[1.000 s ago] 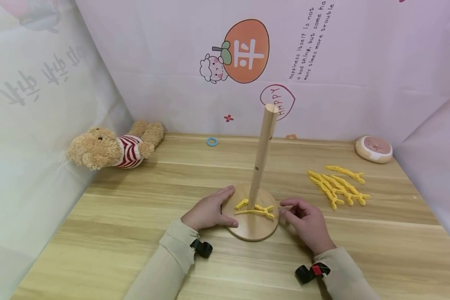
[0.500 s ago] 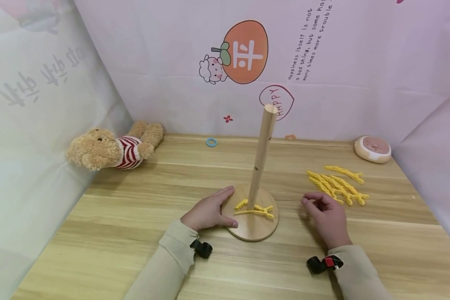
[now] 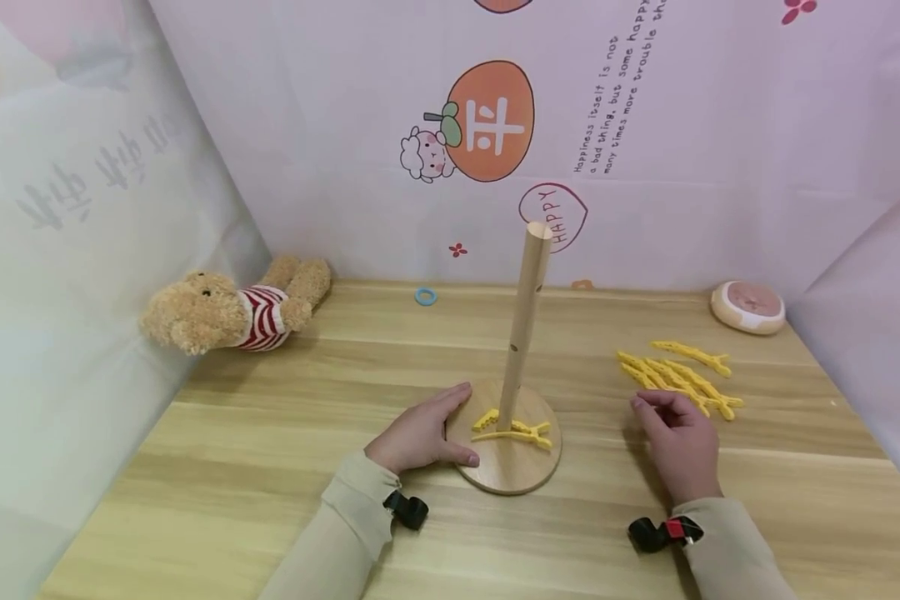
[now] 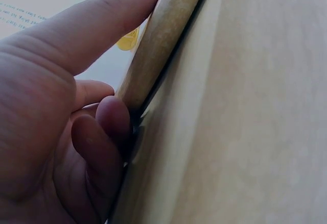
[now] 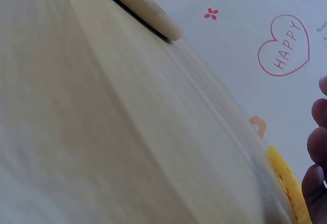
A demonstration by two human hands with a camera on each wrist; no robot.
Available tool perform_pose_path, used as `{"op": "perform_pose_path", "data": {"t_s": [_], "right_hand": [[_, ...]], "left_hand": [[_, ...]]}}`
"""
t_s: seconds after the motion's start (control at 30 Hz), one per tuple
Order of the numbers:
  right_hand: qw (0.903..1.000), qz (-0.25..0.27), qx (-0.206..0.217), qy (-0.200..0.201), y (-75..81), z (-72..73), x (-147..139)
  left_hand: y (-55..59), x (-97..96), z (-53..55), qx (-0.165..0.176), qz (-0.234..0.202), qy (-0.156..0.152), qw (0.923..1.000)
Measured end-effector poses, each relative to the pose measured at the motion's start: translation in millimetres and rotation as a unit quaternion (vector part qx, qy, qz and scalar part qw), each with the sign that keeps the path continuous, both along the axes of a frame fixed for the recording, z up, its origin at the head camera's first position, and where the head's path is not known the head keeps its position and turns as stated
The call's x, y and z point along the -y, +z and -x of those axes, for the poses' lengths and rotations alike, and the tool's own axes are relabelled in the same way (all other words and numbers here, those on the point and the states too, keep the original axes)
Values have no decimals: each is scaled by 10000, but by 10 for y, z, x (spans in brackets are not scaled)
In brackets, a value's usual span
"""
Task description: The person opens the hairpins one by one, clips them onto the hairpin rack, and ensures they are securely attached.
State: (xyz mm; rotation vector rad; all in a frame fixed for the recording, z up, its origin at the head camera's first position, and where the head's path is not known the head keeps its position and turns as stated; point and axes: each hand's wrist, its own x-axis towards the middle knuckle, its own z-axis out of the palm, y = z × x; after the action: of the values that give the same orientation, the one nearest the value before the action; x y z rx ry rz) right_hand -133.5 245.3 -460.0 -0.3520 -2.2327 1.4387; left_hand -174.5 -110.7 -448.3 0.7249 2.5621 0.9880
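Observation:
A wooden stand (image 3: pixel 523 333) stands on the table, its upright post rising from a round base. My left hand (image 3: pixel 423 429) holds the left edge of that base, thumb on top and other fingers against the rim in the left wrist view. A yellow alligator hair clip (image 3: pixel 528 434) lies on the base, its two arms on either side of the post's foot. To the right, my right hand (image 3: pixel 682 446) hovers with loosely bent fingers and nothing visible between them. Just beyond its fingertips lie several yellow hair clips (image 3: pixel 663 373); one clip (image 5: pixel 290 183) shows beside those fingers in the right wrist view.
A teddy bear (image 3: pixel 228 310) in a striped shirt lies at the back left. Near the rear edge is a small blue ring (image 3: pixel 425 297). A round beige-and-pink object (image 3: pixel 748 307) sits at the back right. Printed cloth (image 3: pixel 330 167) walls in the table.
My right hand has moved away from the stand's base, rightward to the clips. The left hand stays on the base. The head view has tilted slightly upward.

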Motion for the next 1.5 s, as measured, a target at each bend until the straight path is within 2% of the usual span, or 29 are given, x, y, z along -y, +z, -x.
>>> {"op": "perform_pose_path", "data": {"t_s": [0.17,0.33,0.53,0.7,0.83,0.97,1.17,1.33,1.5], "right_hand": [[9980,62,-382,-504,-12,21,-83],[9934,337,-519,-961,14,16,-174],[9883,200,-745,-1317,46,25,-342],[9833,-82,-718,-1669,56,20,-527],[9832,-223,-421,-1760,54,17,-713],[9856,-418,162,-1632,54,15,-916],[9864,-681,947,-1162,40,-20,-1153],[9846,-1123,1140,-698,2,-54,-1320],[9822,-1310,1328,-204,-17,-86,-1457]], "left_hand": [[-20,0,-17,6,-16,29,10000],[-28,-2,-30,-38,-8,8,10000],[-13,-10,-30,-27,40,25,10000],[-21,-10,-31,-13,25,29,10000],[-25,-10,-32,-26,22,38,10000],[-31,-8,-28,-41,47,55,10000],[-23,-8,-30,-5,56,55,10000],[-9,-9,-26,3,36,44,10000],[-5,-10,-24,35,20,43,10000]]}}
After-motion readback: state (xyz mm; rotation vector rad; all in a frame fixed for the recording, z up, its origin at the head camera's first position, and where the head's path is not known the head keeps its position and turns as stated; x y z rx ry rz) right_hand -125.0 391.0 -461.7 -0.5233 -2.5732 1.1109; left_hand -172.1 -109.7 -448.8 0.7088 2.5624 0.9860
